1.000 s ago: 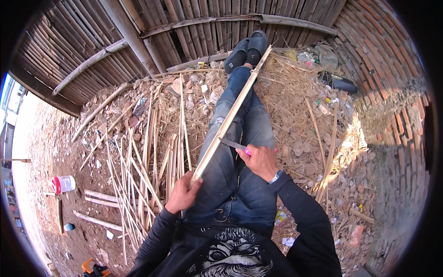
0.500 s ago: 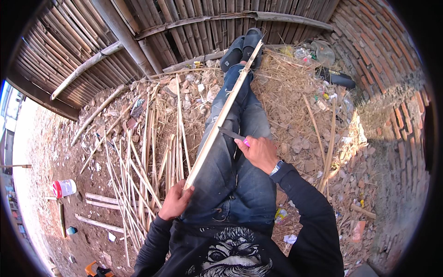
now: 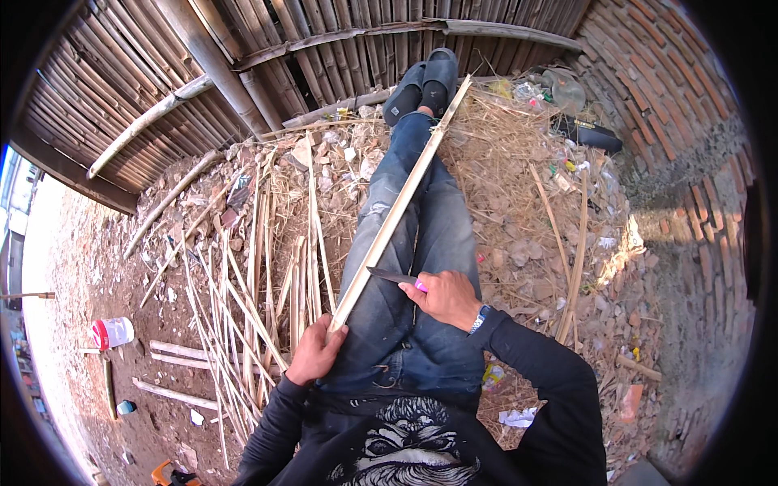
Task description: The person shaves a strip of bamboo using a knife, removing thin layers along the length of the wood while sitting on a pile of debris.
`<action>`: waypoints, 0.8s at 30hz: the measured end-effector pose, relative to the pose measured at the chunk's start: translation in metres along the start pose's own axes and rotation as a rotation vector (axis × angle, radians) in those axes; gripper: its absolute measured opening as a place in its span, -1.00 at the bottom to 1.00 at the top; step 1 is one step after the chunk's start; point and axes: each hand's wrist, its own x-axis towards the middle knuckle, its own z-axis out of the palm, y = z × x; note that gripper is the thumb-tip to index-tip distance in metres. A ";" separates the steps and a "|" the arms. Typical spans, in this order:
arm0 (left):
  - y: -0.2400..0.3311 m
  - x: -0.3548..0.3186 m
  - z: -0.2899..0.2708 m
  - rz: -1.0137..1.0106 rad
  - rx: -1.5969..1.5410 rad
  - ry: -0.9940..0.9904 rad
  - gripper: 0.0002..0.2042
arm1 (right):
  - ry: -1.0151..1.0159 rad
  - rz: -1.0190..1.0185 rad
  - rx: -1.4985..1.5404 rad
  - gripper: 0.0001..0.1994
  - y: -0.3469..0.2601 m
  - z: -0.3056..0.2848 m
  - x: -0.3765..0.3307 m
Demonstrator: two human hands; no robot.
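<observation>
At the near end of a long bamboo strip (image 3: 399, 209), the left grip (image 3: 318, 354) is pinching the pale wood between thumb and fingers, beside the left thigh. Farther right, the right grip (image 3: 448, 298) is wrapping its fingers around the pink handle of a knife (image 3: 395, 277); the dark blade is pointing left, its tip meeting the strip's right edge. A wristwatch (image 3: 480, 318) is circling the right wrist. The strip is slanting over outstretched legs in worn blue jeans (image 3: 442, 235), running from near left to far right, and its far end is showing just right of the dark slippers (image 3: 440, 71) on the feet. Left of the legs, many split lengths (image 3: 301, 279) are lying in a loose, crossing heap. Farther left, a white-and-red bucket (image 3: 117, 333) is lying on its side. On the right, dry straw (image 3: 494, 154) is covering the ground, and a black cylinder (image 3: 596, 136) is resting near a brick wall (image 3: 648, 97). Beyond the slippers, a bamboo wall (image 3: 348, 69) is closing off the far side.
</observation>
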 end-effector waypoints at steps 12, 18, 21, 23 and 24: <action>-0.010 -0.013 -0.023 -0.038 -0.027 -0.075 -0.75 | 0.136 0.153 -0.086 -0.36 0.036 -0.019 0.033; -0.017 -0.007 -0.014 -0.107 -0.173 -0.113 -0.68 | -0.017 -0.045 -0.043 -0.40 0.003 0.006 0.006; -0.027 -0.011 -0.017 -0.108 -0.187 -0.117 -0.70 | 0.113 -0.031 -0.057 -0.38 0.025 0.007 0.018; -0.030 -0.015 -0.023 -0.110 -0.161 -0.127 -0.71 | 0.113 0.041 -0.072 -0.39 0.034 -0.004 0.025; -0.031 -0.018 -0.027 -0.108 -0.135 -0.136 -0.71 | 0.146 0.058 -0.102 -0.40 0.042 -0.007 0.028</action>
